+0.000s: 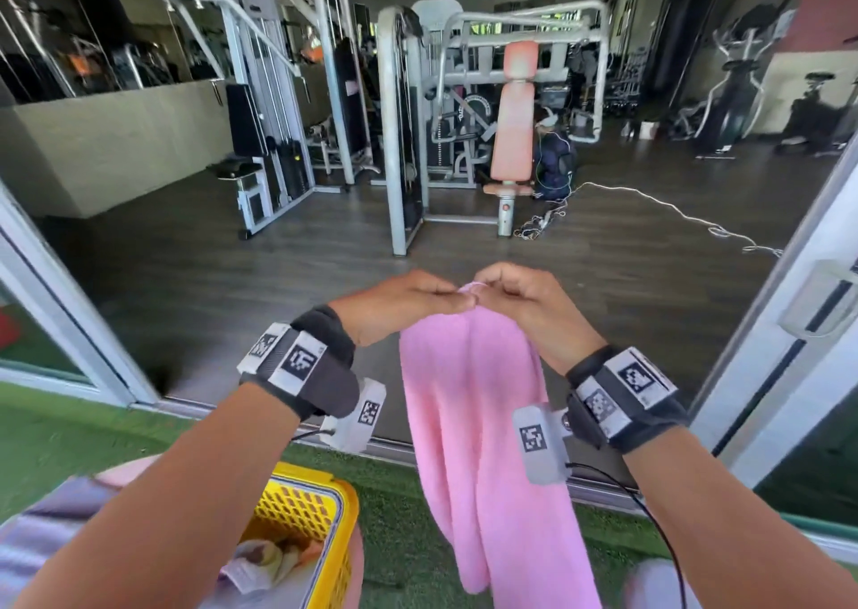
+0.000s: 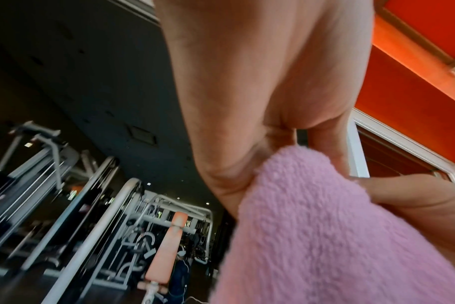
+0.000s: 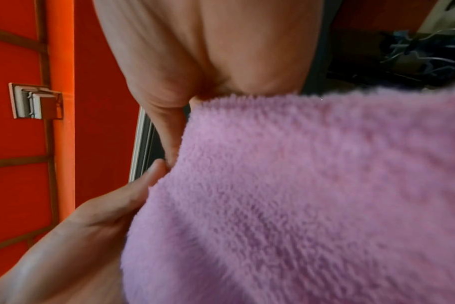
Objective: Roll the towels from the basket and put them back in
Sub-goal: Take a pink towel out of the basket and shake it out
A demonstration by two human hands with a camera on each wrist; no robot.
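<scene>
A pink fluffy towel point(image 1: 483, 427) hangs down in front of me, held up at its top edge. My left hand point(image 1: 408, 302) and my right hand point(image 1: 515, 302) pinch that top edge side by side, almost touching. The left wrist view shows the towel point(image 2: 325, 236) filling the lower right under my left hand point(image 2: 247, 102). From the right wrist, the towel point(image 3: 299, 195) covers most of the picture below my right hand point(image 3: 208, 51). A yellow plastic basket point(image 1: 311, 515) stands at the lower left on the green turf, with several crumpled towels point(image 1: 264, 562) inside.
I face an open sliding doorway with a white door frame point(image 1: 789, 353) on the right and another frame point(image 1: 60, 311) on the left. Beyond lies a dark wooden gym floor point(image 1: 278, 283) with weight machines point(image 1: 464, 111). A person point(image 1: 555, 158) crouches behind the orange seat.
</scene>
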